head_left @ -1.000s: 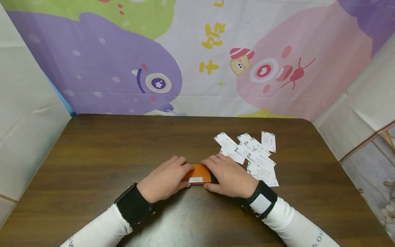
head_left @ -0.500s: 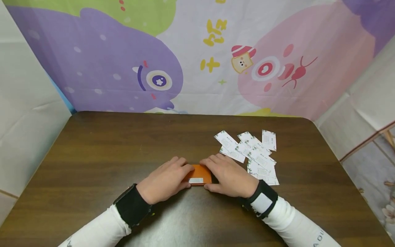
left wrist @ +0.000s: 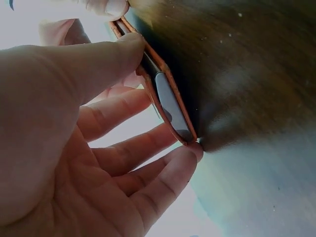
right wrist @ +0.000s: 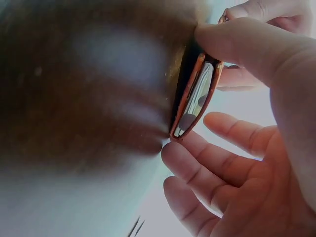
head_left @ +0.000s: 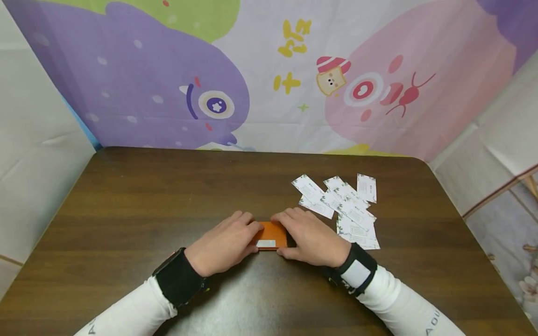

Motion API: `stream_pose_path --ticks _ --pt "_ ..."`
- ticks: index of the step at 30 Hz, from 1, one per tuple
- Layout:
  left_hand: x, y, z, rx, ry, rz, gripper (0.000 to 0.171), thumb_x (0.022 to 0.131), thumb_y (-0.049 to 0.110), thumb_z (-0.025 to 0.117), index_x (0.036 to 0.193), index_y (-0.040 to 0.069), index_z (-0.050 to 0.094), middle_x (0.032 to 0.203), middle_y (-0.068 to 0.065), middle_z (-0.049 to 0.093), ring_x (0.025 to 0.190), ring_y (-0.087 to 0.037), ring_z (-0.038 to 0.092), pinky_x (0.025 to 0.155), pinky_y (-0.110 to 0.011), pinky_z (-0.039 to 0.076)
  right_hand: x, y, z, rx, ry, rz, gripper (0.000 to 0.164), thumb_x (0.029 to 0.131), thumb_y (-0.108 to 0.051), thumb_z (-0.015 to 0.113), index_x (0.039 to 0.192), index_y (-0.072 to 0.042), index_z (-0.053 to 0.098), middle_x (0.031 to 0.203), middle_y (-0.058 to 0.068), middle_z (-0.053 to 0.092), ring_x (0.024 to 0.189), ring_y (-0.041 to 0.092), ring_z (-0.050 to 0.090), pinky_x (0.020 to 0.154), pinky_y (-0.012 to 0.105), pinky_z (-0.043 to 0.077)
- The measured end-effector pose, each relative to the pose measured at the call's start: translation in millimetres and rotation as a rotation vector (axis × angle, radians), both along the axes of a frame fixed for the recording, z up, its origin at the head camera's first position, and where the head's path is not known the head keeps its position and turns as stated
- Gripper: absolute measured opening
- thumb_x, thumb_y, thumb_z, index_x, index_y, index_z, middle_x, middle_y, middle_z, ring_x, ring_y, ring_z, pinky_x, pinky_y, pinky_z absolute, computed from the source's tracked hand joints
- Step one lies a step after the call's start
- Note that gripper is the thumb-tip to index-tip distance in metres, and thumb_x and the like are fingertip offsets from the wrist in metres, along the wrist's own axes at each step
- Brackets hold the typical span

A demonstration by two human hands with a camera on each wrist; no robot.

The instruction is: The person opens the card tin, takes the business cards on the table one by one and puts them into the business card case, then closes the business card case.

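Observation:
An orange card holder (head_left: 272,233) with a pale rectangular patch on its front lies flat on the table between my hands. My left hand (head_left: 224,242) grips its left end, thumb at the near edge and fingers over the far side. At the right end, my right hand (head_left: 313,238) holds it the same way. The right wrist view shows a stack of white cards (right wrist: 200,94) tucked between the holder's two orange sides, open at that end. A pale insert (left wrist: 170,103) shows inside the opposite end in the left wrist view.
Several white printed cards (head_left: 355,212) with leafy corners lie overlapping on the brown wooden table (head_left: 126,205), just beyond my right hand. A cartoon-printed cloth (head_left: 277,130) hangs behind the table's far edge, with pale panels at both sides.
The head view has tilted slightly, so the table's far edge sits higher. Both hands keep their hold on the card holder, which stays in place.

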State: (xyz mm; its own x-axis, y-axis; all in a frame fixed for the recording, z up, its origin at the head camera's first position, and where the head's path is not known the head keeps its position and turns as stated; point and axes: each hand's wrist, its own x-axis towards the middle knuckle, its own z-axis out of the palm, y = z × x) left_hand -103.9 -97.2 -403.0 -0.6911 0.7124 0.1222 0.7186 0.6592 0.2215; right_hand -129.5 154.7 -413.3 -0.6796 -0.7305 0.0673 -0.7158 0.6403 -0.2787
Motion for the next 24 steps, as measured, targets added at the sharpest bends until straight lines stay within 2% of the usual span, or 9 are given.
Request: stream_pose_path --ticks 13,19,24 --pt "-4.4 -7 7.4 0.037 -0.115 0.004 0.03 0.102 0.024 0.076 0.12 0.002 0.069 0.111 -0.01 0.067 0.098 -0.025 0.061 0.091 -0.04 0.055 -0.3 0 2.8 0.002 -0.017 -0.013 0.062 0.089 -0.042 0.087 0.137 -0.01 0.063 0.125 0.001 0.066 0.114 0.02 0.059 0.1 0.042 0.05" --pt "-7.4 -11 10.6 0.067 -0.189 0.017 0.03 0.106 0.024 0.07 0.126 0.002 0.067 0.114 -0.009 0.068 0.102 -0.025 0.062 0.092 -0.042 0.055 -0.8 1 8.1 -0.011 -0.033 -0.039 0.046 0.092 -0.036 0.085 0.126 -0.011 0.067 0.115 0.0 0.068 0.102 0.017 0.06 0.092 0.038 0.052" --pt "-11.9 -15 13.0 0.127 -0.242 0.018 0.021 0.107 0.02 0.068 0.122 0.004 0.067 0.107 -0.004 0.067 0.094 -0.018 0.06 0.086 -0.038 0.055 -1.4 2 10.9 -0.058 -0.014 -0.042 0.03 0.096 -0.028 0.082 0.117 -0.011 0.069 0.108 -0.001 0.067 0.091 0.014 0.059 0.083 0.035 0.053"
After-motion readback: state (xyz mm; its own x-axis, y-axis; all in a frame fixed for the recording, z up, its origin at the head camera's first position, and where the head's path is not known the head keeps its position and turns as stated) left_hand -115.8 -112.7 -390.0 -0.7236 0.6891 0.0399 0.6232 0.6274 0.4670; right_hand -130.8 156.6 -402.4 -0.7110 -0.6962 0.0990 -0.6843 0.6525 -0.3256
